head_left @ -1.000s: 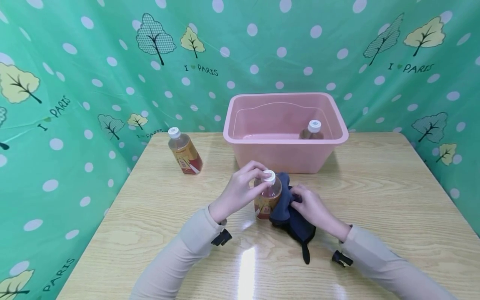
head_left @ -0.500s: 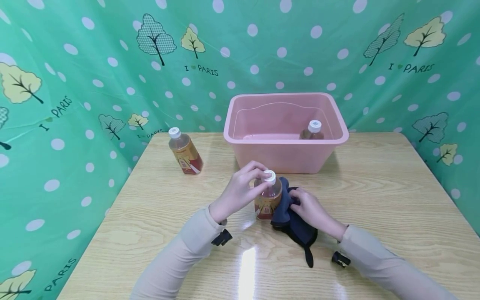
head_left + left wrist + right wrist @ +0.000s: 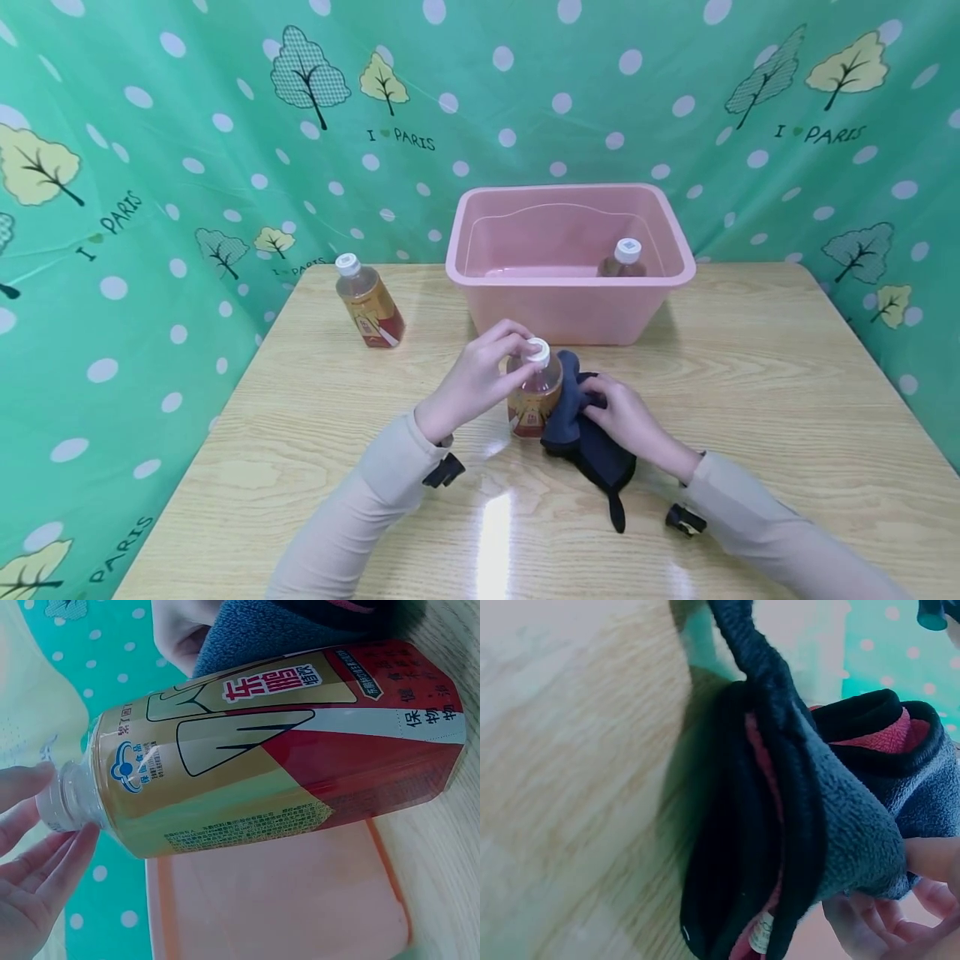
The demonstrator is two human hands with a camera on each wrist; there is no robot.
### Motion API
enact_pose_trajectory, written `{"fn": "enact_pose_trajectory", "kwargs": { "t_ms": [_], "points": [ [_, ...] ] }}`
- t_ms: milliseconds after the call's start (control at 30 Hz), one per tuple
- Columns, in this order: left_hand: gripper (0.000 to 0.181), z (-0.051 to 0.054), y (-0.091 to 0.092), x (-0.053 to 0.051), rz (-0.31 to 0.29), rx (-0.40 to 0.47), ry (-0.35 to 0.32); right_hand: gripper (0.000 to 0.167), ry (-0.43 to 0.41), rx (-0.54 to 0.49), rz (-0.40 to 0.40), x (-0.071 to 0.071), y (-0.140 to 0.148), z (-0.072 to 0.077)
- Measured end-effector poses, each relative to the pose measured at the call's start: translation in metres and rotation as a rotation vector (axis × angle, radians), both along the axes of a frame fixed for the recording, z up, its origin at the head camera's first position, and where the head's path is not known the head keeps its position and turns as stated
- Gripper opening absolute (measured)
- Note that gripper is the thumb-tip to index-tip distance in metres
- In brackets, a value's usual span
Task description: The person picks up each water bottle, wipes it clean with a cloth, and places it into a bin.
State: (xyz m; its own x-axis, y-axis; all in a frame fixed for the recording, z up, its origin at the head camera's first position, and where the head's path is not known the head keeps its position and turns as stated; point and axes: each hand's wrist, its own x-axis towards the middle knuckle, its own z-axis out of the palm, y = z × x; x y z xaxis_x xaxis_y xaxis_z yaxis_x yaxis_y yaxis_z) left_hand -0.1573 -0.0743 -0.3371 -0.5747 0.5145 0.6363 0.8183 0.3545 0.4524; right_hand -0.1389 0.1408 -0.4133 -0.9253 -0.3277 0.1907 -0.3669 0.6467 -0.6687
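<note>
An amber drink bottle (image 3: pixel 533 407) stands upright on the table, and my left hand (image 3: pixel 480 375) pinches its white cap (image 3: pixel 54 796) between thumb and fingers. Against the bottle's right side lies a folded dark blue cloth (image 3: pixel 564 421) with black edging and a black loop; the right wrist view shows its pink inner side (image 3: pixel 877 740). My right hand (image 3: pixel 626 421) holds a fold of the cloth (image 3: pixel 855 817) between thumb and fingers. Part of the bottle's side is hidden by the cloth.
Behind the hands stands a pink bin (image 3: pixel 555 312) with a capped bottle (image 3: pixel 626 257) inside at the right. Another amber bottle (image 3: pixel 371 307) stands at the back left of the wooden table (image 3: pixel 300 442). A green patterned curtain (image 3: pixel 510 92) hangs behind.
The cloth and my right hand have shifted very slightly beside the bottle. My left hand has stayed on the cap.
</note>
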Motion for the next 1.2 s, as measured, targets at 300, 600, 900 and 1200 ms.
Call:
{"fn": "enact_pose_trajectory", "kwargs": {
  "t_ms": [300,600,900,1200],
  "points": [
    [0.012,0.001,0.002,0.0,0.015,-0.013,0.032,0.018,0.042,-0.037,-0.029,0.007,0.012,0.007],
    [0.02,0.001,0.004,0.001,0.076,-0.028,0.042,0.019,0.13,-0.084,-0.044,0.014,0.021,0.011],
    [0.022,0.002,0.006,0.001,0.118,-0.043,0.065,0.021,0.187,-0.07,-0.056,0.019,0.028,0.01],
    [0.016,0.003,0.004,0.0,0.048,-0.04,0.026,0.021,0.179,-0.065,-0.06,0.02,0.029,0.012]
  ]
}}
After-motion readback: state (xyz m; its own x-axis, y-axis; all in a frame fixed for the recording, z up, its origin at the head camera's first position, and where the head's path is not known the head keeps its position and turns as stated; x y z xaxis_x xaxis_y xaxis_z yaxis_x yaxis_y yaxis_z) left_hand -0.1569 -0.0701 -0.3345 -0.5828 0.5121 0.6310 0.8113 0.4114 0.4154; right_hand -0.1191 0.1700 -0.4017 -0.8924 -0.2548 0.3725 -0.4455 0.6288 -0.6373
